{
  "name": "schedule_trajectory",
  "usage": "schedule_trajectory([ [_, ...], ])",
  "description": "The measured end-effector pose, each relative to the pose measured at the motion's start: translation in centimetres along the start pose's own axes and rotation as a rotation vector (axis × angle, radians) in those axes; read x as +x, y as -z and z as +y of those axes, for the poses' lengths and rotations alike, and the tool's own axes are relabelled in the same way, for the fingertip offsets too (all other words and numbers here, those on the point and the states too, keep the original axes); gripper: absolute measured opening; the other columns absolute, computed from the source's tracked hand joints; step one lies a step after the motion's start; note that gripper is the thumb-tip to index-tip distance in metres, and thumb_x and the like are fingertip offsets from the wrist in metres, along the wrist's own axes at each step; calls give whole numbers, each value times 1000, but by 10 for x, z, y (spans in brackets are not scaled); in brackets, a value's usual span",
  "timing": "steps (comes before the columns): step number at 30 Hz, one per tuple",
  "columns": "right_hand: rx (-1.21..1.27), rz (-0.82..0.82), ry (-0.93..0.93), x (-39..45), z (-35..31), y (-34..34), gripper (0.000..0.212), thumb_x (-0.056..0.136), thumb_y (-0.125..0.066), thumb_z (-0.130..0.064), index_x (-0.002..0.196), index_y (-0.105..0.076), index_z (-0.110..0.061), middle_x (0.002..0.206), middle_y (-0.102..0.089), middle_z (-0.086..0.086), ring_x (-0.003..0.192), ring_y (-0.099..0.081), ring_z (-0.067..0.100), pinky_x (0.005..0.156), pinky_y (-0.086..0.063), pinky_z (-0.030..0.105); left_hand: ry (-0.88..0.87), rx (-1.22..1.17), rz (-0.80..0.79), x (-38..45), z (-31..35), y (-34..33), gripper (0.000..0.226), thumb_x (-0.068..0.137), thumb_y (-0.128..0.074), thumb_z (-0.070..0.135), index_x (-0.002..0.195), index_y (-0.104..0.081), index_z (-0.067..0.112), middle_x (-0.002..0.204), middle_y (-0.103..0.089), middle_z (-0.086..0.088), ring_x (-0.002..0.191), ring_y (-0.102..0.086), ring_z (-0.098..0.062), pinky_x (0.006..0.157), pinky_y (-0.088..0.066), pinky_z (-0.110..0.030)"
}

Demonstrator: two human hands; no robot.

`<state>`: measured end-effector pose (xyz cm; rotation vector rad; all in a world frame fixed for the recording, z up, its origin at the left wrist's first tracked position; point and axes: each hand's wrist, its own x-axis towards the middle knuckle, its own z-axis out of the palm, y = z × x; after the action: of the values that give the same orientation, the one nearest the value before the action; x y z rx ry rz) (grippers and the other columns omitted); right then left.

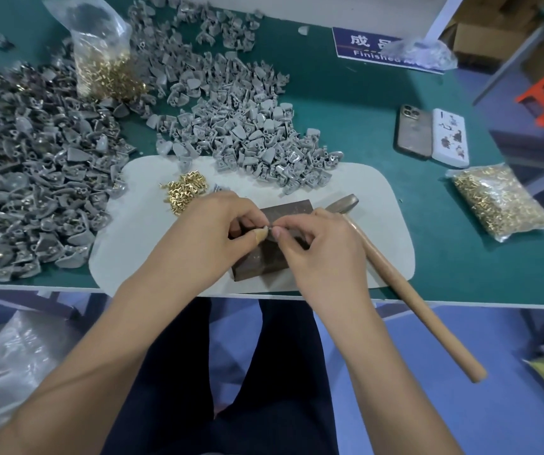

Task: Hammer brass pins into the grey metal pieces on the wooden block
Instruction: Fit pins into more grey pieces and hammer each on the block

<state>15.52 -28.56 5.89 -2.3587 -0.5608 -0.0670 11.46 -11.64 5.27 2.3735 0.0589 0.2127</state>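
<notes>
A dark wooden block (264, 257) lies on a pale mat (152, 244) at the table's near edge. Both hands meet above the block. My left hand (211, 231) pinches a small part between thumb and fingers, mostly hidden. My right hand (316, 244) pinches something tiny at the same spot; what it is cannot be made out. A hammer (405, 290) with a wooden handle lies right of the block, its metal head (342, 203) behind my right hand and its handle reaching past the table edge. Loose brass pins (185, 192) sit on the mat's far left.
Grey metal pieces are heaped at the centre back (247, 126) and darker ones on the left (27, 178). One bag of brass pins (106, 70) stands at the back, another (500, 201) lies at right. Two phones (431, 136) and a blue sign (375, 44) are far right.
</notes>
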Motion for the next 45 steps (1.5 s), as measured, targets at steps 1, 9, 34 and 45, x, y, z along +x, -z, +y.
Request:
schedule_trajectory([
  [1, -70, -13, 12, 1, -4, 2, 10, 91, -71, -28, 88, -78, -33, 66, -45, -10, 79, -51, 20, 73, -40, 38, 2, -8, 5, 0, -1, 0, 12, 83, -77, 22, 88, -75, 32, 80, -63, 11, 75, -54, -4, 64, -39, -14],
  [9, -609, -204, 235, 22, -31, 17, 17, 97, -56, -27, 89, -71, -29, 85, -56, -6, 103, -49, 21, 70, -6, 34, -17, -51, 52, 0, -4, -4, 16, 81, -81, 20, 89, -78, 33, 73, -61, 4, 70, -54, -8, 61, -40, -19],
  [34, 87, -24, 96, 18, 14, 19, 17, 90, -78, -23, 107, -81, -23, 67, -51, -11, 65, -48, 3, 68, -38, 24, -1, -65, 81, -4, -5, -6, 12, 81, -80, 23, 85, -76, 33, 76, -62, 10, 74, -56, -5, 62, -37, -11],
  [45, -463, -99, -306, -4, 85, 52, 24, 107, -45, -37, 104, -48, -13, 105, -55, 10, 83, -51, 35, 71, -43, 47, 14, -44, 85, -6, -2, -8, 10, 82, -79, 22, 85, -76, 31, 77, -59, 12, 76, -54, -1, 65, -35, -7],
])
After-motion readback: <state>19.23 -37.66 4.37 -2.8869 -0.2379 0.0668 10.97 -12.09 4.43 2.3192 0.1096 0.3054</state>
